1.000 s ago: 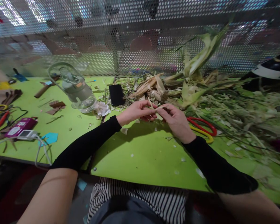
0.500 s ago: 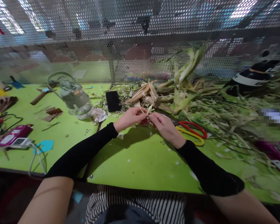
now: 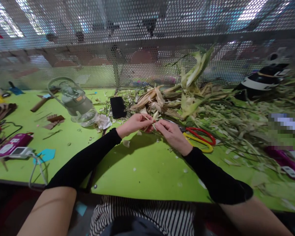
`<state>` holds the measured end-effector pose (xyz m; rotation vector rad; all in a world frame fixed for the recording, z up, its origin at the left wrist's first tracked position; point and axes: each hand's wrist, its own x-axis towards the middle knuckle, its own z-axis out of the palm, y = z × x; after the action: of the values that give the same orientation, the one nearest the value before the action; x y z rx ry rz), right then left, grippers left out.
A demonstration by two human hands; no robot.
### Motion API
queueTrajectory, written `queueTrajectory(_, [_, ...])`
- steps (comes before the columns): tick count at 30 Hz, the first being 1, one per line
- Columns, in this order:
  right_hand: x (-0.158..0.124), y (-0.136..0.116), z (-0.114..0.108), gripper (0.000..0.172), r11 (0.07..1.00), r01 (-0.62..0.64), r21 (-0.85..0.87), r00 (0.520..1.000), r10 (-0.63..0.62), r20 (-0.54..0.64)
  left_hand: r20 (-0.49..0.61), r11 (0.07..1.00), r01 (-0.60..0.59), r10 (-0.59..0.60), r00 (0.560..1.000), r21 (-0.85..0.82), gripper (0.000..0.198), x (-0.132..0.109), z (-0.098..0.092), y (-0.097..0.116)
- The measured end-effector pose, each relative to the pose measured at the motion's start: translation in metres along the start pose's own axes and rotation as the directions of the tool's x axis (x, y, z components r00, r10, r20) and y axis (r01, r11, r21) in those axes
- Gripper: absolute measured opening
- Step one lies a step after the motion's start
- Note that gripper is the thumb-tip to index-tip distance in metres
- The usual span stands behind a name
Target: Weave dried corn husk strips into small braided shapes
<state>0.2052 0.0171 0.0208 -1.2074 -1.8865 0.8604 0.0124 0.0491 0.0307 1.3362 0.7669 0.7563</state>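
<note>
Over the middle of the green table [image 3: 147, 177] my two hands meet, fingertips close together. My left hand [image 3: 135, 124] is closed in a pinch on a small piece of pale corn husk [image 3: 155, 115], whose tip sticks up between the hands. My right hand [image 3: 171, 133] pinches at the lower part of the same piece; its fingertips partly hide it. Just right of that hand lie scissors [image 3: 200, 139] with one red and one yellow handle loop. Behind the hands is a heap of dry and green corn husks [image 3: 159, 98].
A black phone [image 3: 118, 107] and a clear water bottle [image 3: 80, 106] stand left of the heap. A purple power strip [image 3: 13, 145] with a white plug and cable lies far left. Husk scraps cover the right side. A perforated metal screen [image 3: 88, 62] closes off the back.
My hands keep their pinch on the husk piece, with the fingers shifted slightly. The whole view has slid a little, so things appear somewhat further left.
</note>
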Motion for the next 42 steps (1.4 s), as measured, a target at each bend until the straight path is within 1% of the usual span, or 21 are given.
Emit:
queueTrajectory(2, [0.001, 0.002, -0.001, 0.037, 0.998, -0.033, 0.044, 0.996, 0.036, -0.081, 0.004, 0.999, 0.033, -0.033, 0.999, -0.013, 0.014, -0.002, 0.000, 0.000])
queueTrajectory(4, [0.002, 0.005, -0.001, 0.034, 0.996, -0.023, 0.088, 0.984, 0.038, -0.176, -0.007, 0.999, 0.050, -0.050, 0.999, 0.004, 0.011, -0.004, 0.002, 0.000])
queueTrajectory(5, [0.003, 0.006, -0.001, 0.033, 0.995, -0.007, 0.101, 0.981, 0.027, -0.193, -0.012, 0.998, 0.055, -0.055, 0.998, 0.021, 0.011, -0.004, 0.004, -0.001])
queueTrajectory(8, [0.004, 0.008, 0.001, 0.033, 0.993, 0.018, 0.118, 0.987, 0.001, -0.163, -0.036, 0.995, 0.078, -0.076, 0.996, 0.067, 0.017, -0.005, 0.008, -0.002])
queueTrajectory(11, [0.003, 0.005, 0.002, 0.034, 0.989, 0.008, 0.149, 0.989, 0.015, -0.150, -0.066, 0.990, 0.107, -0.101, 0.993, 0.092, 0.018, -0.005, 0.011, -0.003])
queueTrajectory(15, [0.000, 0.002, 0.004, 0.034, 0.977, -0.015, 0.211, 0.986, 0.050, -0.160, -0.011, 0.990, 0.103, -0.103, 0.995, 0.096, 0.016, -0.005, 0.015, -0.009])
queueTrajectory(17, [0.001, 0.003, 0.004, 0.035, 0.970, -0.031, 0.242, 0.986, 0.068, -0.150, 0.015, 0.992, 0.095, -0.097, 0.995, 0.078, 0.018, -0.004, 0.016, -0.013])
queueTrajectory(19, [0.003, 0.006, 0.003, 0.037, 0.953, -0.066, 0.296, 0.985, 0.110, -0.132, 0.019, 0.996, 0.078, -0.079, 0.997, 0.048, 0.019, -0.004, 0.017, -0.016])
queueTrajectory(20, [0.005, 0.008, 0.002, 0.037, 0.942, -0.084, 0.324, 0.982, 0.133, -0.131, 0.012, 0.997, 0.069, -0.070, 0.998, 0.018, 0.018, -0.004, 0.018, -0.017])
queueTrajectory(22, [0.009, 0.012, 0.000, 0.040, 0.928, -0.103, 0.358, 0.971, 0.171, -0.166, -0.010, 0.995, 0.064, -0.065, 0.998, -0.082, 0.012, -0.004, 0.019, -0.018])
queueTrajectory(24, [0.011, 0.016, -0.001, 0.044, 0.931, -0.110, 0.349, 0.950, 0.202, -0.239, -0.034, 0.978, 0.066, -0.074, 0.997, -0.198, 0.014, -0.004, 0.020, -0.016])
queueTrajectory(26, [0.012, 0.018, -0.001, 0.048, 0.939, -0.120, 0.323, 0.932, 0.218, -0.288, -0.055, 0.961, 0.052, -0.070, 0.996, -0.272, 0.018, -0.004, 0.020, -0.014])
queueTrajectory(28, [0.012, 0.019, 0.001, 0.052, 0.943, -0.127, 0.309, 0.932, 0.220, -0.288, -0.082, 0.951, 0.034, -0.062, 0.995, -0.307, 0.016, -0.005, 0.020, -0.012])
queueTrajectory(30, [0.011, 0.019, 0.002, 0.054, 0.948, -0.127, 0.293, 0.942, 0.207, -0.264, -0.113, 0.944, 0.036, -0.077, 0.991, -0.328, 0.011, -0.005, 0.021, -0.011])
queueTrajectory(32, [0.010, 0.017, 0.004, 0.055, 0.956, -0.124, 0.267, 0.955, 0.189, -0.230, -0.145, 0.939, 0.047, -0.102, 0.984, -0.341, 0.007, -0.005, 0.021, -0.011])
queueTrajectory(35, [0.008, 0.013, 0.004, 0.050, 0.970, -0.088, 0.227, 0.969, 0.137, -0.206, -0.171, 0.940, 0.052, -0.116, 0.978, -0.338, 0.005, -0.004, 0.020, -0.011])
queueTrajectory(39, [0.007, 0.009, 0.003, 0.043, 0.979, -0.026, 0.201, 0.959, 0.081, -0.272, -0.156, 0.958, 0.066, -0.113, 0.981, -0.280, 0.011, -0.006, 0.017, -0.009])
queueTrajectory(42, [0.007, 0.009, 0.003, 0.045, 0.973, -0.014, 0.232, 0.951, 0.085, -0.298, -0.118, 0.961, 0.089, -0.124, 0.985, -0.262, 0.017, -0.010, 0.017, -0.005])
